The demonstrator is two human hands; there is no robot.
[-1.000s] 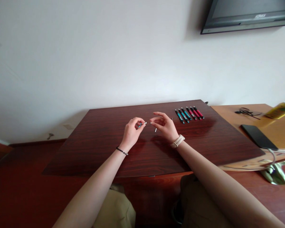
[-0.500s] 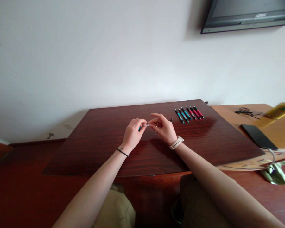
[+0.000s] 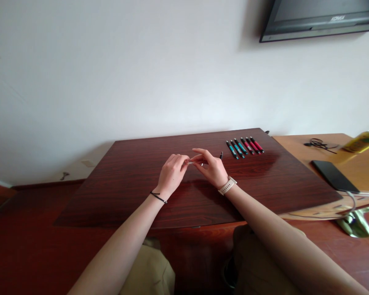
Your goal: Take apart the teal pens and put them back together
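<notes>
My left hand (image 3: pixel 172 169) is closed, fingertips pinched at one end of a thin whitish pen part (image 3: pixel 190 163). The thumb and forefinger of my right hand (image 3: pixel 213 169) meet the other end of it, while another finger sticks out. Both hands are over the middle of the dark red wooden table (image 3: pixel 135 164). Just past my right hand a short black pen piece (image 3: pixel 221 155) shows, partly hidden; whether it is held or lies on the table I cannot tell. What else sits inside my left fingers is hidden.
To the right lie several teal-and-black pens (image 3: pixel 237 148) and red-and-black pens (image 3: pixel 254 145) in a row. A lighter table (image 3: pixel 295 147) adjoins, with a black phone (image 3: pixel 334 175), a coiled black cable (image 3: pixel 320 144) and a yellow can (image 3: pixel 361 142). A television (image 3: pixel 322 20) hangs above.
My hands have barely moved; the left fingers have turned slightly, and the teal bit seen in them before is now hidden. The black piece beyond my right hand shows slightly more.
</notes>
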